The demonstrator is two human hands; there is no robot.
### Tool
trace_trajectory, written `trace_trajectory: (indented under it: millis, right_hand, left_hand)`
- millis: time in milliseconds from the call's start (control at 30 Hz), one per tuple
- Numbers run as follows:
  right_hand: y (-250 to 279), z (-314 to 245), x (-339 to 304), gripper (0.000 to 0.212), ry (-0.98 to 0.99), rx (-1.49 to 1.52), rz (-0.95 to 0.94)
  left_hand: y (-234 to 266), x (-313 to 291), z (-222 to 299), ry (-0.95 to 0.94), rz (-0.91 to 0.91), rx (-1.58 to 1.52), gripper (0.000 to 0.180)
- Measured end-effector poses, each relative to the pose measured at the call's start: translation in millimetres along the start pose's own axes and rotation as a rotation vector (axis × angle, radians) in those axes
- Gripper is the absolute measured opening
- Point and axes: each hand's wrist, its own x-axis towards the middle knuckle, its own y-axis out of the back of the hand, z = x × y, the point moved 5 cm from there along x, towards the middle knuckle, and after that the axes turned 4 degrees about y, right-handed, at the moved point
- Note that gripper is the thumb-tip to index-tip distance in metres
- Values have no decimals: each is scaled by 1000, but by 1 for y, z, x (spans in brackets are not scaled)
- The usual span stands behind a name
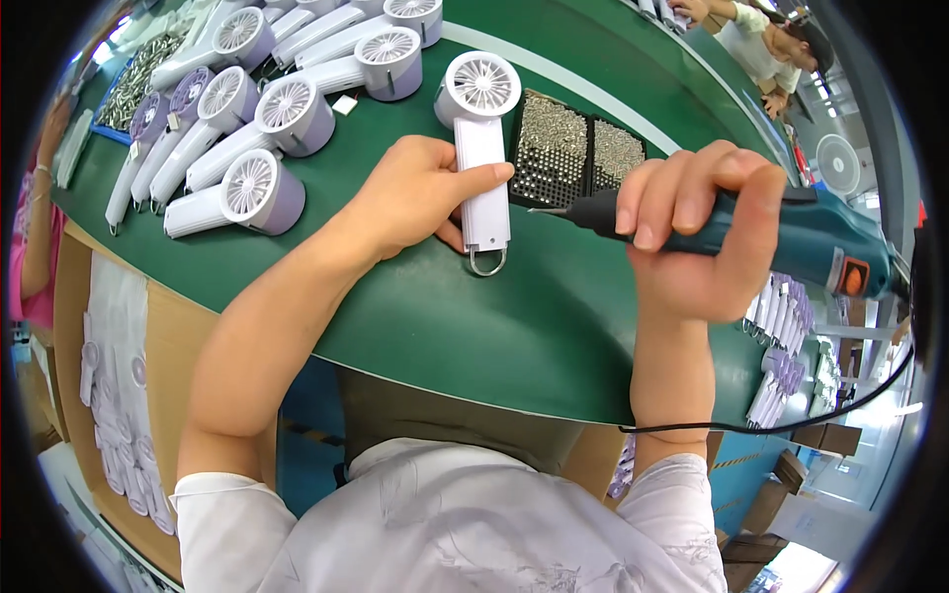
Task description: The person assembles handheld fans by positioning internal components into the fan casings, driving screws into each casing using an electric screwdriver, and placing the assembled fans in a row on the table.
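Observation:
My left hand (420, 193) is closed round the white handle of a handheld fan (482, 148), thumb across its front. The fan's round grille points away from me, and a metal loop hangs from the handle's near end. In my right hand (707, 227) is a teal electric screwdriver (816, 237) with a black nose, its thin bit pointing left toward the handle but apart from it. Just beyond the bit lie two black screw trays (549, 178) with many small screws in their holes and heaped on top.
More white and lilac fans (262, 188) lie at the left and far left beside a blue tray of metal parts (138, 89). A cardboard box (163, 346) with white parts stands lower left. The black cord (791, 428) trails at right. Another person (766, 49) sits far right; another's arm (44, 168) shows far left.

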Motion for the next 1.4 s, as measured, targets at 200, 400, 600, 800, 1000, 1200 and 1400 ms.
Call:
trace_trajectory:
  millis: [200, 400, 600, 800, 1000, 1200, 1400]
  right_hand:
    - [-34, 3, -14, 33, -38, -79, -129]
    - [-39, 3, -17, 19, -77, -16, -81]
    - [-45, 8, -18, 28, -64, -91, -135]
    - [-43, 16, -22, 17, -122, -7, -134]
    - [-45, 20, -29, 15, -138, -43, -172]
    - [-44, 23, -30, 12, -108, -101, -198]
    - [-45, 31, -37, 11, -94, -8, -108]
  left_hand:
    - [4, -1, -4, 2, 20, 0, 44]
    - [2, -1, -2, -7, 17, 2, 45]
    - [2, -2, -1, -14, 12, -5, 45]
    - [3, -1, -5, -54, 43, -3, 41]
    - [2, 1, -5, -43, 86, 83, 41]
    - [2, 10, -5, -19, 78, 25, 41]
    - [1, -2, -1, -59, 93, -59, 40]
